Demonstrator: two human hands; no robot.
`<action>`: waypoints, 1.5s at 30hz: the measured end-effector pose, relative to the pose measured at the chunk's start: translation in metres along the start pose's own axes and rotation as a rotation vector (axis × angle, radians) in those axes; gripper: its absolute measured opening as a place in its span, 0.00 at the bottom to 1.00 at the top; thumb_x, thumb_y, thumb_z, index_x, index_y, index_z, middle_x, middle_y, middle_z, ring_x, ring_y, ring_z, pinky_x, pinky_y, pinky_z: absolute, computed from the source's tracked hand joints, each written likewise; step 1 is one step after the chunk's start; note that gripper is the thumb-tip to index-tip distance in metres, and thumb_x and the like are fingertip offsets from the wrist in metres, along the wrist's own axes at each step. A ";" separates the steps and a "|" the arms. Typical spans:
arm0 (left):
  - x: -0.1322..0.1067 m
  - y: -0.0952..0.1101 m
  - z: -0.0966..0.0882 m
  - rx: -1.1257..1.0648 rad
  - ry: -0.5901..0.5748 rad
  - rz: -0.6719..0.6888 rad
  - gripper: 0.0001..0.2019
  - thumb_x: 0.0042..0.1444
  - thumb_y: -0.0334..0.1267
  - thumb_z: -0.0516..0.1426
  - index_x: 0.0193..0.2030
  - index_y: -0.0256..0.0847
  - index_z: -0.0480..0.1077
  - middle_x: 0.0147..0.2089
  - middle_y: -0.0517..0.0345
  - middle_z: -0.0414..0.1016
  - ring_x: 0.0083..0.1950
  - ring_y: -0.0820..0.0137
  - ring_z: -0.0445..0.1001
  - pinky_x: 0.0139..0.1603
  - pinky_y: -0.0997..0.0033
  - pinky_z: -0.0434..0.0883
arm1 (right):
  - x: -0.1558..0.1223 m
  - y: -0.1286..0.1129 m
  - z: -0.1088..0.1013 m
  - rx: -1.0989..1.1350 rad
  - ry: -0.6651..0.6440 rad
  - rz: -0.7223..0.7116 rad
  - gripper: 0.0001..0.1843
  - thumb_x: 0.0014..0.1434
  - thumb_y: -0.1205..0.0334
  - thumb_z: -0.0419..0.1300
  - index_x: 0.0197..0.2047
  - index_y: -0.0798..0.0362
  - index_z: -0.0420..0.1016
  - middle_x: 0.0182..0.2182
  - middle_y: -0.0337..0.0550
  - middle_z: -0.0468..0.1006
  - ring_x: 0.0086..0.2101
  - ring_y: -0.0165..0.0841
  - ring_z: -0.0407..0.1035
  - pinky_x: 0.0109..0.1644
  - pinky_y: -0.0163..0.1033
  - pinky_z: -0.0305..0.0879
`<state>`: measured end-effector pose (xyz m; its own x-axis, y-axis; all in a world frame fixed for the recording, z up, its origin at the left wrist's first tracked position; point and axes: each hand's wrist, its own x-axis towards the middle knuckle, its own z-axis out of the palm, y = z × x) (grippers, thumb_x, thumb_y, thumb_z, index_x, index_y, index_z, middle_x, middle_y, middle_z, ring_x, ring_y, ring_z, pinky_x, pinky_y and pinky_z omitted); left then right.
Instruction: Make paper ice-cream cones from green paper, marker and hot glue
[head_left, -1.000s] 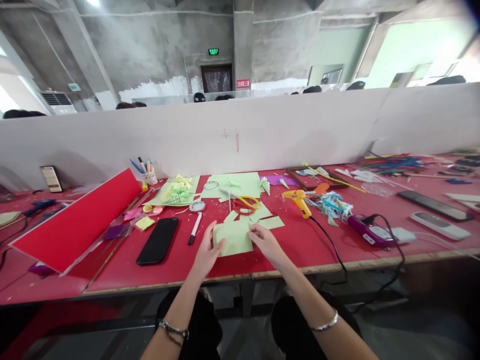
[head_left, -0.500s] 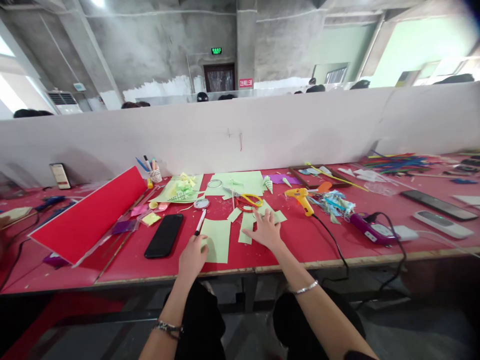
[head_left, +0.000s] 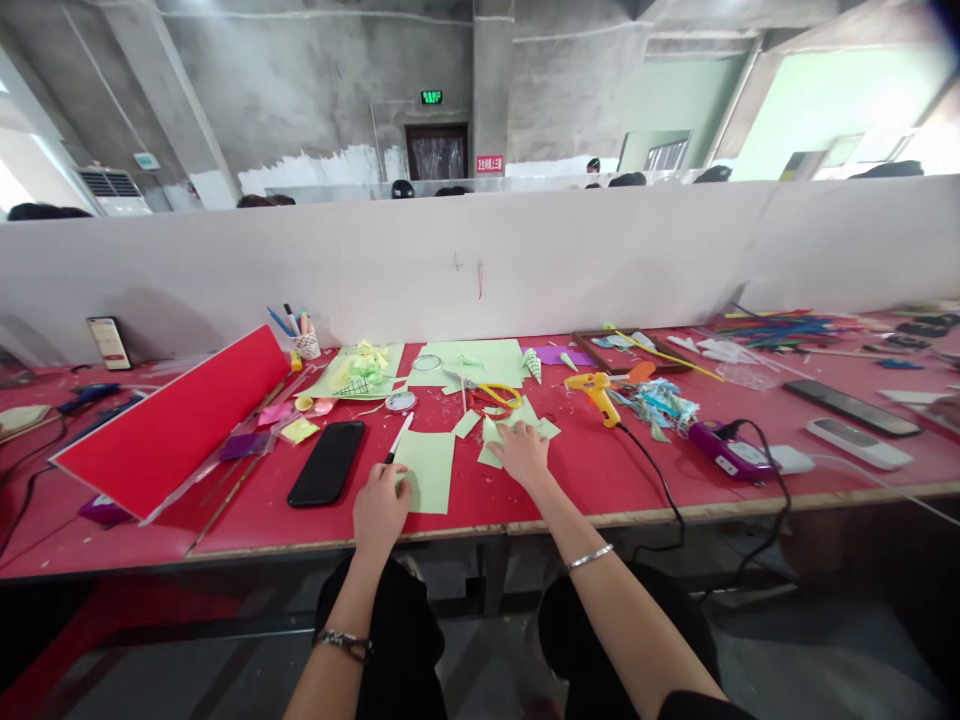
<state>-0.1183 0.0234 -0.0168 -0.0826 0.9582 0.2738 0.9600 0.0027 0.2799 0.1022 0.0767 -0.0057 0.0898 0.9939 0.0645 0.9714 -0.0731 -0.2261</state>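
Note:
My left hand (head_left: 381,505) is curled at the left edge of a light green paper sheet (head_left: 431,475), its thumb by the paper. A white pen with a black end (head_left: 399,438) sticks out from its closed fingers. My right hand (head_left: 521,455) is bent over several small green paper pieces, thumb and fingertips drawn together at one piece (head_left: 491,432); its fingers partly hide that piece. Another small piece (head_left: 466,424) lies just left of it. Beyond the right hand are scissors with yellow handles (head_left: 501,396). Farther back stands a striped paper cone (head_left: 532,366).
A black phone (head_left: 327,463) and a leaning red board (head_left: 180,420) are at the left. To the right lie a yellow glue gun (head_left: 598,396) with a cord, blue-white scraps (head_left: 660,400) and a purple power box (head_left: 727,455). A white partition (head_left: 375,270) stands behind.
My right hand has moved slightly left over the paper pieces, and its spread fingers have drawn in onto one. My left hand stays by the sheet. The view has shifted a little.

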 end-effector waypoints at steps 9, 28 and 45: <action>-0.002 -0.002 0.002 0.010 0.077 0.020 0.11 0.52 0.35 0.49 0.41 0.40 0.68 0.41 0.54 0.66 0.33 0.71 0.70 0.30 0.74 0.62 | 0.002 0.003 -0.003 0.064 0.039 -0.038 0.18 0.58 0.54 0.49 0.50 0.48 0.65 0.48 0.50 0.65 0.50 0.43 0.57 0.46 0.48 0.57; -0.003 -0.003 0.004 0.020 0.253 0.097 0.11 0.48 0.33 0.52 0.40 0.38 0.68 0.45 0.49 0.62 0.45 0.61 0.63 0.43 0.64 0.64 | 0.041 0.006 -0.001 0.307 0.243 0.256 0.17 0.58 0.58 0.52 0.49 0.56 0.64 0.46 0.46 0.67 0.43 0.34 0.66 0.44 0.46 0.65; 0.001 0.030 -0.008 -0.373 0.158 -0.027 0.16 0.51 0.43 0.51 0.46 0.43 0.64 0.51 0.50 0.63 0.52 0.59 0.60 0.52 0.54 0.57 | -0.027 0.014 -0.027 1.016 0.330 -0.094 0.07 0.54 0.60 0.44 0.34 0.52 0.60 0.27 0.39 0.67 0.25 0.29 0.65 0.29 0.35 0.64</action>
<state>-0.0916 0.0224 -0.0005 -0.1745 0.9036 0.3912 0.7965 -0.1040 0.5956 0.1196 0.0471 0.0151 0.2268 0.9094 0.3485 0.3530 0.2568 -0.8997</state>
